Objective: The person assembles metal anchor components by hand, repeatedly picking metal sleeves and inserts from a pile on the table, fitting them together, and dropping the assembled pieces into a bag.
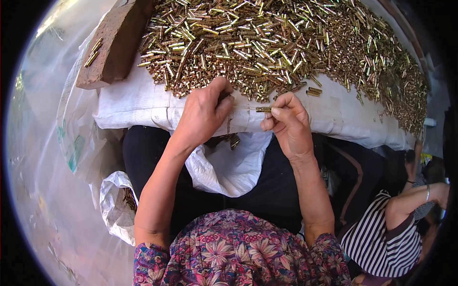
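My right hand (291, 121) pinches a short gold-coloured metal stud (263, 109) between thumb and fingers, its end pointing left, just over the near edge of the white cloth. My left hand (204, 110) is closed at the near border of the pile, next to small gold nuts (183, 86). Its curled fingers hide whatever they may hold. Beyond both hands spreads a large heap of gold metal studs and small parts (248, 40). A few loose studs (313, 91) lie on the cloth to the right of my right hand.
A reddish-brown block (112, 52) with a few studs (94, 52) on it stands at the left. The white woven cloth (138, 102) covers the work surface. A white sack (234, 167) lies open on my lap, another bag (114, 205) at my left. A person in stripes (381, 238) sits at right.
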The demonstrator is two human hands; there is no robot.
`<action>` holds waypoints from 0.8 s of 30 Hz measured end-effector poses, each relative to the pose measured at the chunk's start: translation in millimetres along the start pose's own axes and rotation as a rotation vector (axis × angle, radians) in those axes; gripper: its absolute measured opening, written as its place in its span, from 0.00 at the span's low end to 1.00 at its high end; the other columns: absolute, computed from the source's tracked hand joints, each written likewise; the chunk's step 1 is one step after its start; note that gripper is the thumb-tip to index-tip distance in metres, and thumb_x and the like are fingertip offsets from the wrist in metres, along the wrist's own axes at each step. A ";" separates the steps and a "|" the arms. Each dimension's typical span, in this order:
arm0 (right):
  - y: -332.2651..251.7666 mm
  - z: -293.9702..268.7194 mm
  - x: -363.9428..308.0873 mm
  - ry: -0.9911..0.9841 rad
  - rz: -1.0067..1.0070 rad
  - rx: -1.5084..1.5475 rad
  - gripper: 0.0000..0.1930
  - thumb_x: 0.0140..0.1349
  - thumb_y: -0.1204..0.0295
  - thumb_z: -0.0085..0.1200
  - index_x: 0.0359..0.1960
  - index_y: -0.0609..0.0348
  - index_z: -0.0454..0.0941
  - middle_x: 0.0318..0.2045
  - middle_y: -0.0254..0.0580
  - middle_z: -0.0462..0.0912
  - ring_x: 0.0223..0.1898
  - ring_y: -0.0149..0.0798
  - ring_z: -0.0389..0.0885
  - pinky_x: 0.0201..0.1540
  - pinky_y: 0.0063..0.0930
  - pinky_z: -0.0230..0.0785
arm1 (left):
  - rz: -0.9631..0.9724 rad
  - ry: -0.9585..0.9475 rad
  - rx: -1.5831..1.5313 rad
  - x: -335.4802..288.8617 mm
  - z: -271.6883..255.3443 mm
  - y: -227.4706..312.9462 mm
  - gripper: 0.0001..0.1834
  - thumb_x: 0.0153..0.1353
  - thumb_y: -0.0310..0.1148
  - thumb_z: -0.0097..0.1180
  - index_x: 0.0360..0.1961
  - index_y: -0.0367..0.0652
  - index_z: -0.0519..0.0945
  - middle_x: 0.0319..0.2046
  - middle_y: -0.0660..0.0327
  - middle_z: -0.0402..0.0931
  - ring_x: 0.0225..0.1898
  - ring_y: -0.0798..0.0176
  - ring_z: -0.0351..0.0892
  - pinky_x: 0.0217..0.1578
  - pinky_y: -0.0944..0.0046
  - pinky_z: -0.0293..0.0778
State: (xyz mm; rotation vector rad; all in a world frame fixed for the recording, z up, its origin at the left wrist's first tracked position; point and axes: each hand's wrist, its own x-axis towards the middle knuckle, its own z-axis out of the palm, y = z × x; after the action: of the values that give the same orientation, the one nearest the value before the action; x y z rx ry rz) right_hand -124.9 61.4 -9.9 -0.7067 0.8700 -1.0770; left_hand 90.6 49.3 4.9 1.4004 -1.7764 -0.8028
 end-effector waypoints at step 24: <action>-1.0 15.1 -30.1 -0.057 -0.112 -0.120 0.04 0.66 0.79 0.47 0.40 0.63 0.73 0.27 0.41 0.79 0.29 0.32 0.79 0.37 0.27 0.74 | -0.328 -0.199 -1.191 -37.3 21.6 10.1 0.05 0.67 0.27 0.53 0.41 0.37 0.74 0.29 0.61 0.79 0.27 0.70 0.80 0.32 0.72 0.76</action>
State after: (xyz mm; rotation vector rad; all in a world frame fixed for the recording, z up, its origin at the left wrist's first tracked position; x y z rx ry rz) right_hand -118.8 90.6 5.9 -0.8906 0.8595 -1.1052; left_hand 72.6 88.7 -4.5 0.7686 -0.8173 -1.8096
